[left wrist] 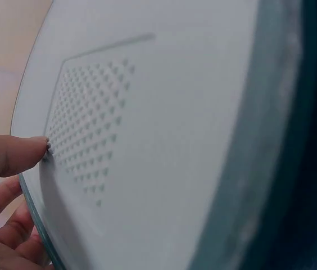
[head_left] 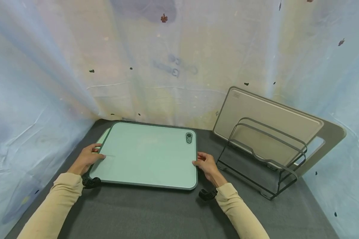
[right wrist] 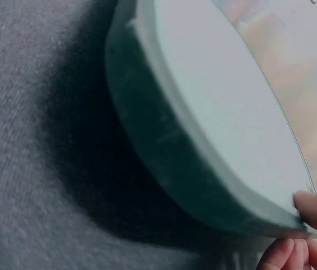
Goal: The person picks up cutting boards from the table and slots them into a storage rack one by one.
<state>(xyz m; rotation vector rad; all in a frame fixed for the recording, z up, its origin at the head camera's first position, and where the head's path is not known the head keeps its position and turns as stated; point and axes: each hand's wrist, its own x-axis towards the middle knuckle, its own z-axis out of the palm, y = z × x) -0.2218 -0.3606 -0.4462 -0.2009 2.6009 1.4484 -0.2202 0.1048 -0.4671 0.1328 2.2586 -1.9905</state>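
A pale green cutting board [head_left: 146,156] with a darker green rim lies across the middle in the head view. My left hand [head_left: 88,159] pinches its left edge, thumb on top beside a patch of small raised grating points [left wrist: 88,124] and fingers behind the edge. On the right edge, my right hand [head_left: 207,166] grips with the thumb on the face and curled fingertips [right wrist: 285,256] under the rim. A dark shadow shows under the board's rounded corner in the right wrist view. A dark oval inset [head_left: 189,138] marks the board's upper right corner.
To the right stands a dark wire rack [head_left: 248,179] with a large beige cutting board [head_left: 266,122] leaning in it. A light green strip [head_left: 103,136] shows past the green board's upper left edge. Patterned cloth [head_left: 173,59] hangs behind the grey-covered table [head_left: 143,212].
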